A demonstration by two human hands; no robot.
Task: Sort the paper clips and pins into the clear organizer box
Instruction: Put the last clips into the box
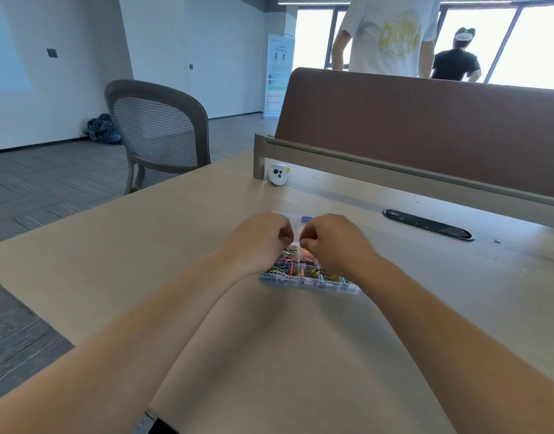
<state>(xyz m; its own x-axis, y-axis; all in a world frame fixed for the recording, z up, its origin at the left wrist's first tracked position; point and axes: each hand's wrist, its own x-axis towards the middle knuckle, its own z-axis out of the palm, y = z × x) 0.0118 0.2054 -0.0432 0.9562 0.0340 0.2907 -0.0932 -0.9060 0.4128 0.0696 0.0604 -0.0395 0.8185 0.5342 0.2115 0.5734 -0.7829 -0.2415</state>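
My left hand point(263, 236) and right hand point(332, 241) curl fingertip to fingertip over the box point(307, 282) on the table point(269, 339), pinching anything or not I can't tell, so I'd release low over the matching compartment.

My left hand point(263, 236) and right hand point(332, 242) are positioned above the clear organizer box point(307, 281), fingers curled, fingertips nearly meeting. Whether they pinch anything cannot be determined. The box rests on the table point(269, 355). Coloured paper clips point(282, 269) fill its near-left compartment. A small white round device point(277, 174) sits near the brown divider point(426, 126).
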